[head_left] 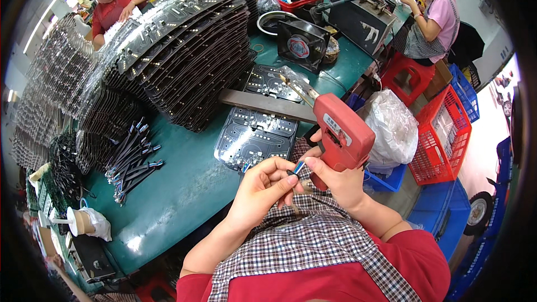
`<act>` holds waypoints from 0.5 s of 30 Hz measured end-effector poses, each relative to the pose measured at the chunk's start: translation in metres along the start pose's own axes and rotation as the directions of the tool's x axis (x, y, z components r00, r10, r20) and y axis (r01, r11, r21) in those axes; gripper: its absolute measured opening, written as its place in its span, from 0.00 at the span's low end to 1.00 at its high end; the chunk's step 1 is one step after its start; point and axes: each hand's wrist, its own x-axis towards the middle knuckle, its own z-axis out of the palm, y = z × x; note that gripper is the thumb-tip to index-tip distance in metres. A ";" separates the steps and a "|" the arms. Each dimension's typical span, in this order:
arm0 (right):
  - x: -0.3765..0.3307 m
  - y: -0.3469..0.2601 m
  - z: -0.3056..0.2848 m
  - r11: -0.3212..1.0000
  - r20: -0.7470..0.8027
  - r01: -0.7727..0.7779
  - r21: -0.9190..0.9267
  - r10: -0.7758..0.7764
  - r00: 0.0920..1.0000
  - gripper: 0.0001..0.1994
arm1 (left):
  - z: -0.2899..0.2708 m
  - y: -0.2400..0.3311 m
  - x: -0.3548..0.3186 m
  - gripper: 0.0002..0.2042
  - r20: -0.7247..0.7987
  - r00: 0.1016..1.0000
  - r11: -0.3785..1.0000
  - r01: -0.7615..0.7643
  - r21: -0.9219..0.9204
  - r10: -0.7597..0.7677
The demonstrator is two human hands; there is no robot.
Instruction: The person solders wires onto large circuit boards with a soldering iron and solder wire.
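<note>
My left hand [262,189] is closed, pinching a short black cable with blue and white wire ends [298,168] between thumb and fingers. My right hand [342,183] is wrapped round a red soldering gun [345,130], whose metal tip points up and left over the table. The thumb of that same hand meets the cable's wire ends. Just beyond both hands lies a black circuit board panel [254,138] with bright pads. Across it rests a flat grey metal bar [267,105]. Some fingers of the right hand are hidden behind the gun.
Tall stacks of black boards [187,59] rise at the left, with loose cables [131,162] on the green table [179,190] before them. A black fan [302,45] stands at the back. Right of the table are a plastic bag [391,126] and red crate [442,140]. Two people sit nearby.
</note>
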 end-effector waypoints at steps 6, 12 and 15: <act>-0.004 0.000 -0.004 0.996 0.040 0.012 0.093 -0.016 0.999 0.21 | 0.000 -0.002 -0.003 0.07 0.031 1.000 1.000 0.006 -0.006 -0.006; -0.005 0.003 -0.009 0.989 0.181 0.040 0.143 -0.066 0.981 0.22 | -0.009 0.008 -0.008 0.08 0.265 0.955 0.966 0.185 -0.183 -0.132; -0.002 -0.001 -0.026 0.991 0.160 0.113 0.072 -0.124 0.979 0.22 | -0.014 0.037 -0.019 0.09 -0.227 0.928 0.862 -0.158 0.481 0.297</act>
